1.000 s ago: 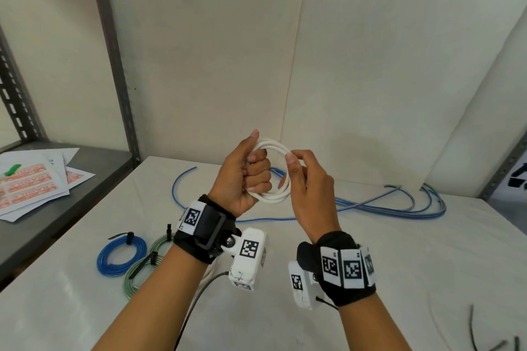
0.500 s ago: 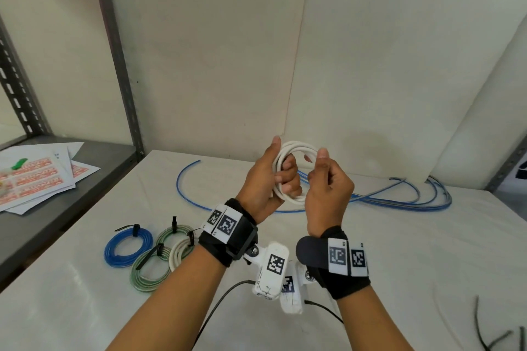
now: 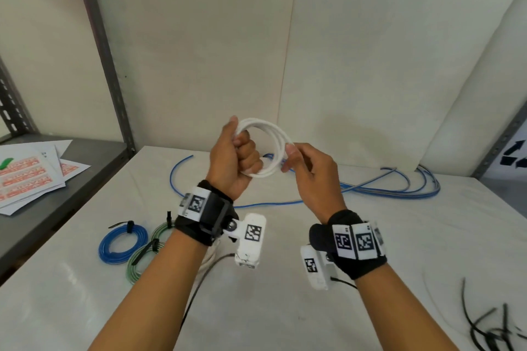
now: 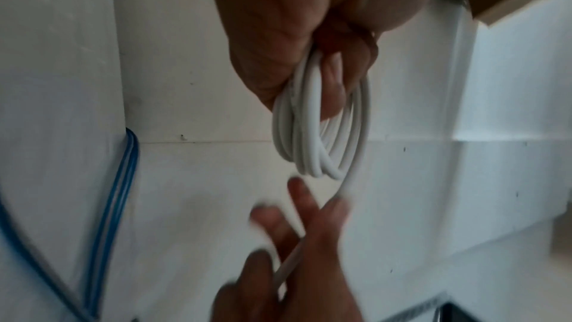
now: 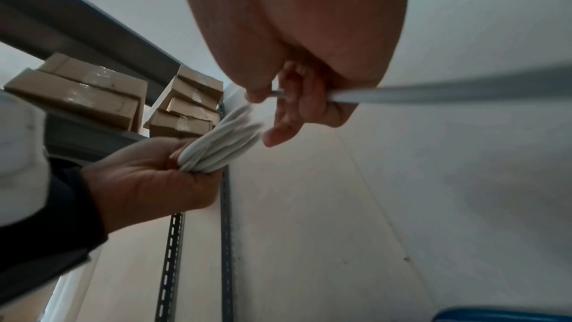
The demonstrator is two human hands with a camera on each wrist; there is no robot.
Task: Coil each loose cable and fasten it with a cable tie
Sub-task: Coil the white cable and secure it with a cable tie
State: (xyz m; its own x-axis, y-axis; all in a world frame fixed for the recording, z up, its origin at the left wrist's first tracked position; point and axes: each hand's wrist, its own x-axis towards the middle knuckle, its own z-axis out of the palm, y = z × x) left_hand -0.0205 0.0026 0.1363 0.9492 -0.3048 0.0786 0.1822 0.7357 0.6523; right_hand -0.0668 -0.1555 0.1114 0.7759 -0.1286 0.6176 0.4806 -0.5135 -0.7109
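Nearest us on the pale tabletop [image 3: 285, 308] lie loose black plastic cable ties [image 3: 484, 328] at the right edge, and at the left two finished coils, one blue [image 3: 122, 242] and one green [image 3: 142, 262], each already cinched with a tie. Above the tabletop we hold the round coil of white plastic-sheathed cable [image 3: 271, 151] in the air. Our left hand [image 3: 233, 159] has its grip clamped around one side of the loops. Our right hand [image 3: 310, 171] pinches the free strand between thumb and fingertips. The cable looks light, smooth and springy, so we judge the loops would fan apart if released. The best hold is across all the turns where they bunch. Beyond, a long loose blue cable [image 3: 385, 191] sprawls near the wall, not yet coiled.
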